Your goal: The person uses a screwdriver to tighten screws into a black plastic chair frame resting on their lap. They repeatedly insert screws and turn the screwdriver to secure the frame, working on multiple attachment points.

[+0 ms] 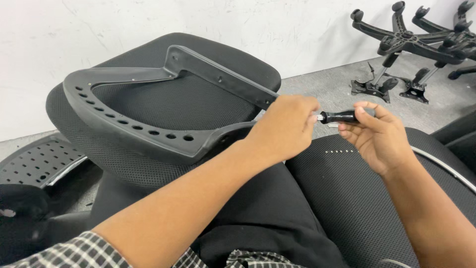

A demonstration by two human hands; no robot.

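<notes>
Two hands (pixel 285 126), one screwdriver (pixel 342 117)

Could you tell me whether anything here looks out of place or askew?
Nothing looks damaged or spilled. The chair bases lie upturned on the floor, castors up. The left hand grips the black armrest frame while the right hand holds a black-handled tool.

Screwdriver (pixel 344 116) tip behind left hand (pixel 285 126)

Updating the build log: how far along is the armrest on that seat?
Done: black armrest sits against the mesh seat cushion. In hand: left hand closed at the joint, right hand holding a black-handled screwdriver pointing into it. Left: the armrest's other holes show no screws; wheeled bases lie unattached on the floor.
</notes>
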